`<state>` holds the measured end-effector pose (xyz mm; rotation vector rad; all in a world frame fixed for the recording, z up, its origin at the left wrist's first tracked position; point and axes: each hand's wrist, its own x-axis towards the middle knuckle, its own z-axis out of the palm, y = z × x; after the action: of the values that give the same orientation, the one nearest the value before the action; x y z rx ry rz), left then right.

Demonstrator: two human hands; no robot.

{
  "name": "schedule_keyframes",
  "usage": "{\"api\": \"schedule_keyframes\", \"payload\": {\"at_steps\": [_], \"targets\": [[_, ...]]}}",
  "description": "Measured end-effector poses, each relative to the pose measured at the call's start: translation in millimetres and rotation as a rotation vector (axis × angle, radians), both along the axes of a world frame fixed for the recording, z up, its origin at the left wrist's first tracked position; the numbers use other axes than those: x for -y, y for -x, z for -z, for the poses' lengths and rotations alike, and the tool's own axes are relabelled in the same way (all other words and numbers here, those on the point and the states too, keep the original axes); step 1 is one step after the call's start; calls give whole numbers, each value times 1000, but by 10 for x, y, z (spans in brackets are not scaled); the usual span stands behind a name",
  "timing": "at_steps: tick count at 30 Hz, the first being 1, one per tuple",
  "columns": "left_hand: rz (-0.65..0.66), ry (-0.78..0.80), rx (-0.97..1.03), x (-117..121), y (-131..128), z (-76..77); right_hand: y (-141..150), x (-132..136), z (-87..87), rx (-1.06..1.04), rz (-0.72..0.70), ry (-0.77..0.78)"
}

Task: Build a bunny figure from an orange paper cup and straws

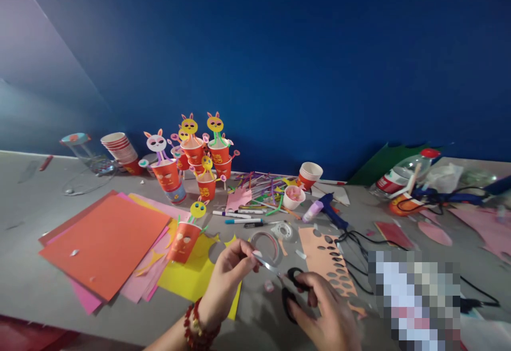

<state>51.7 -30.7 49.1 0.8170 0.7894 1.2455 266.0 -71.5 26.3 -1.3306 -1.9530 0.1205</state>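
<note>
Black-handled scissors (293, 287) are in my right hand (325, 314), with thumb and fingers through the loops. Their blades point up and left toward my left hand (231, 268). Between the thumb and fingertips of that hand is a small white piece (257, 255), seemingly paper, right at the blade tips; whether the blades touch it I cannot tell. A beaded bracelet circles the left wrist. Just beyond the blades lies a roll of tape (275, 250), partly covered by the fingers. A small pinkish scrap (269, 286) sits below the blades.
Left are stacked orange (107, 244) and yellow sheets (187, 276). Decorated red cups with paper animal faces (166, 174) stand behind, one nearer (184, 242). Pipe cleaners (263, 183), markers (243, 221), a blue glue gun (333, 211) and punched peach paper (325, 260) lie beyond my hands. Cords trail right.
</note>
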Motion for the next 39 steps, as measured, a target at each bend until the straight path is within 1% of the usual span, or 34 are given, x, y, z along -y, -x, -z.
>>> {"api": "schedule_keyframes", "payload": {"at_steps": [5,11,18,27,34,39], "targets": [[4,-2,-30,6,-3,7,1,-5,-46,31,-28,-14],[11,-1,-81,4,0,-7,-32,-2,-40,34,-52,-16],[19,5,-71,13,-15,-40,-46,2,-14,25,-30,-27],[17,-23,-74,22,-19,-13,-35,-5,-52,33,-36,-51],[52,-26,-44,37,-25,-57,-29,-8,-87,53,-53,-98],[42,-17,-61,34,-18,-44,-41,-23,-81,74,-49,-96]]}}
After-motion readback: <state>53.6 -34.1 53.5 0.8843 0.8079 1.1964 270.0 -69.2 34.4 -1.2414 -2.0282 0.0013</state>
